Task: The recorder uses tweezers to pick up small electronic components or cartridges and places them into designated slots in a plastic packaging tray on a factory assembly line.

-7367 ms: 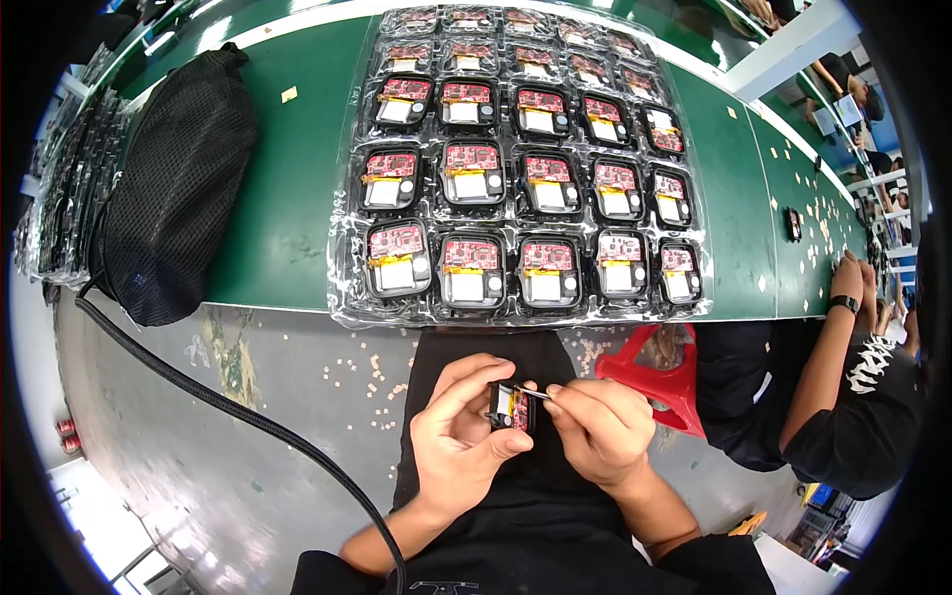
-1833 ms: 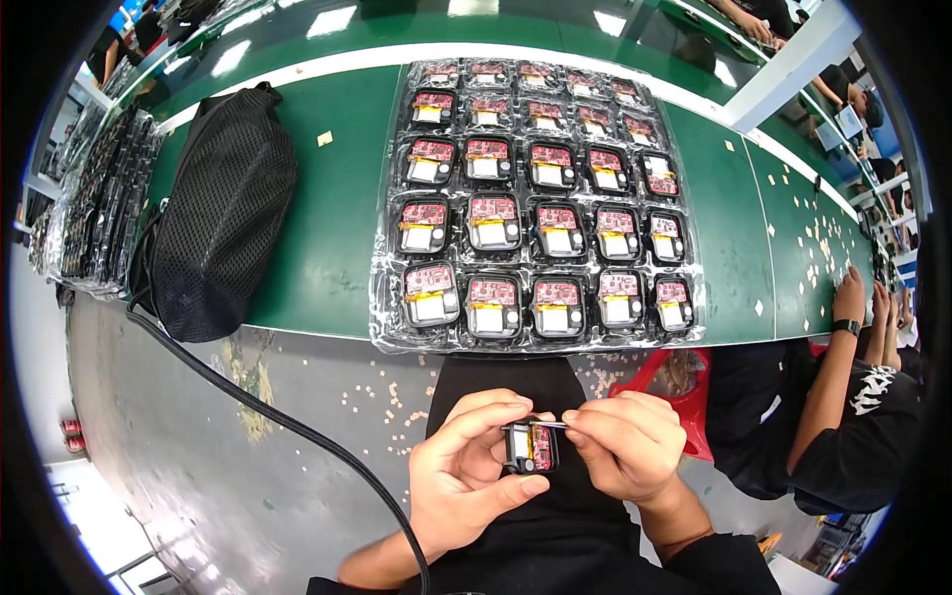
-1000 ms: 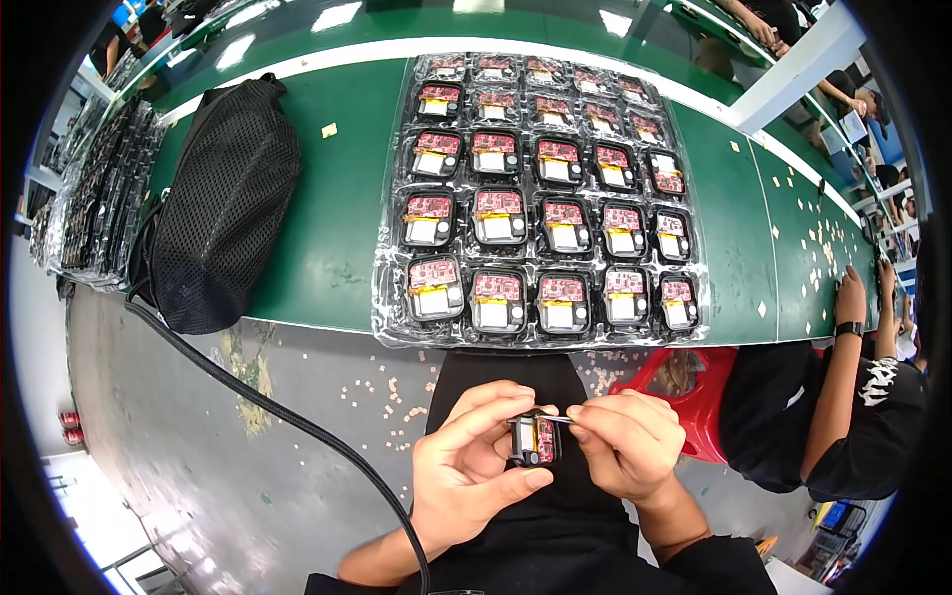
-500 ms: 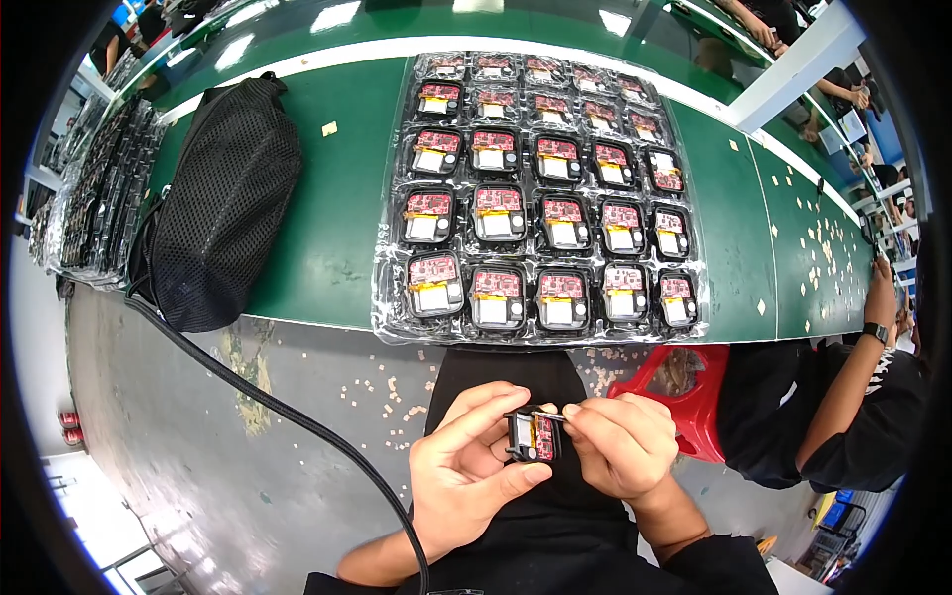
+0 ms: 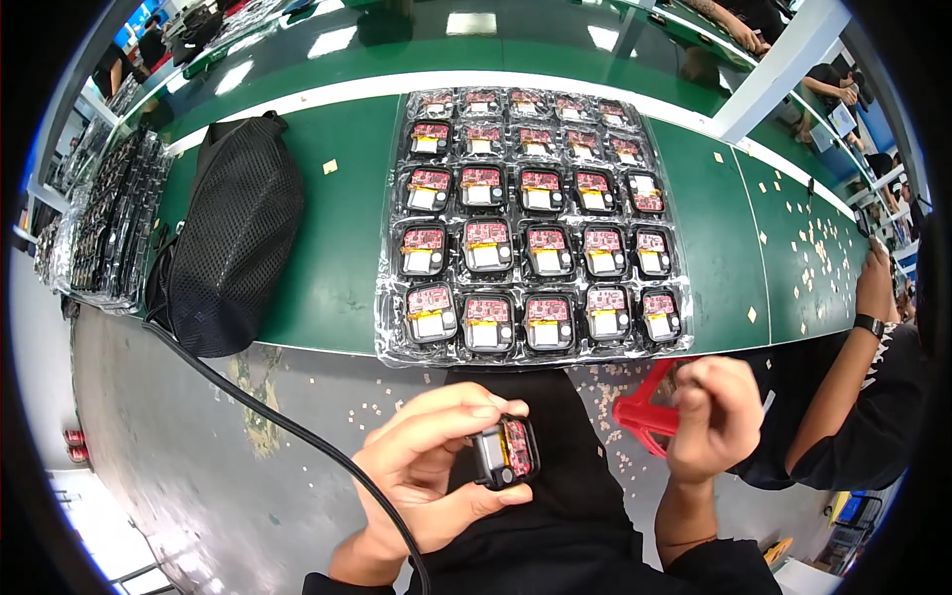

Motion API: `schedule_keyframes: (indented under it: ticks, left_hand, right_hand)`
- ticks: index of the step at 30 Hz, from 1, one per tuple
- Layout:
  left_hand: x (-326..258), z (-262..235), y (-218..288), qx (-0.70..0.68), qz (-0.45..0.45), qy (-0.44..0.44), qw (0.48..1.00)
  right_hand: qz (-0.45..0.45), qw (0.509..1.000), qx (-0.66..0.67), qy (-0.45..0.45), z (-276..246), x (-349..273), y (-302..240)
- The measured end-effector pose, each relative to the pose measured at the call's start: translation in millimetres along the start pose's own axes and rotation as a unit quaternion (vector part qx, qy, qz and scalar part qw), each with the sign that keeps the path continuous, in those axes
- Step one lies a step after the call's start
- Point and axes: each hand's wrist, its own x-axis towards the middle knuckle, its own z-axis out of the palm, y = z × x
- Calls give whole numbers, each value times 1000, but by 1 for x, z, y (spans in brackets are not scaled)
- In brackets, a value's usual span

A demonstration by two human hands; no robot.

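My left hand (image 5: 424, 474) grips a small black watch-like case (image 5: 518, 454) by its edges, thumb below and fingers above. Its open side shows a red circuit board, a strip of yellow tape and a silver block. To the right, apart from the case, my right hand (image 5: 712, 421) is raised with the fingers curled closed. Whatever those fingers hold, if anything, is hidden. Beyond both hands, a clear plastic tray (image 5: 385, 347) lies on the green bench with rows of similar black cases, red boards showing.
A black mesh bag (image 5: 233, 238) lies left on the green bench (image 5: 337, 248), beside stacked plastic trays (image 5: 114, 223). A black cable (image 5: 288, 421) runs past my left forearm. A red stool (image 5: 650, 409) and a co-worker's arm (image 5: 843, 387) are at right. Small pale chips litter bench and floor.
My right hand has moved right and up, away from the case, where it held a thin tool against it. My left hand has shifted slightly left with the case, turning it a little.
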Motion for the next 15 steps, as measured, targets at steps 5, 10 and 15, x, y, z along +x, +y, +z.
schedule_keyframes:
  ticks: [5, 10, 15]
  left_hand:
    - [76, -1, 15, 289, 124, 11, 949]
    - [160, -7, 17, 555, 167, -27, 814]
    - [214, -20, -8, 644, 131, -28, 753]
  right_hand:
    - [143, 980, 24, 134, -6, 19, 61]
    - [257, 958, 89, 87, 5, 29, 86]
    - [247, 962, 94, 75, 10, 28, 81]
